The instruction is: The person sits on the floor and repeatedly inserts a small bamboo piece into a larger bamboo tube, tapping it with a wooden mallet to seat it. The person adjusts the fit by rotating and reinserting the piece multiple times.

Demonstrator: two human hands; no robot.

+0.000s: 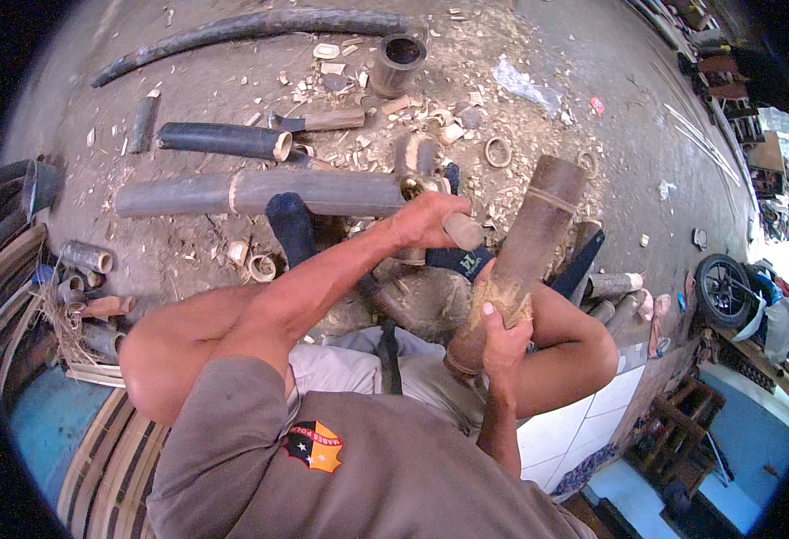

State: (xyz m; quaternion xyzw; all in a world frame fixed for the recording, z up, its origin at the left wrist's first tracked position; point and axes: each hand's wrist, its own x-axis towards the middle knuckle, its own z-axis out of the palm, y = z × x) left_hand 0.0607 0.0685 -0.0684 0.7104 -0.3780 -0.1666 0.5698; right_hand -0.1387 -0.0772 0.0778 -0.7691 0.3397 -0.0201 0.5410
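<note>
My left hand [432, 218] is closed around a tool's thick wooden handle [463, 232], whose rounded butt sticks out beside the fingers. The tool's head is mostly hidden; a brassy metal part shows beyond the knuckles. Propped aslant across my lap, a brown bamboo section [538, 211] leans toward the upper right, with a ridged node near its far end. Its lower middle has a pale, shaved patch. My right hand [505, 346] grips the bamboo near its lower end, thumb lying by that patch. Under my left wrist lies a long dark bamboo pole [313, 192].
Pale chips and bamboo rings [498, 152] litter the ground ahead. A blackish bamboo piece [224, 139], a wooden-handled bladed tool [318, 121], an upright hollow bamboo cup [401, 65] and a long curved pole [242, 31] lie farther off. A motorcycle wheel [725, 289] stands right.
</note>
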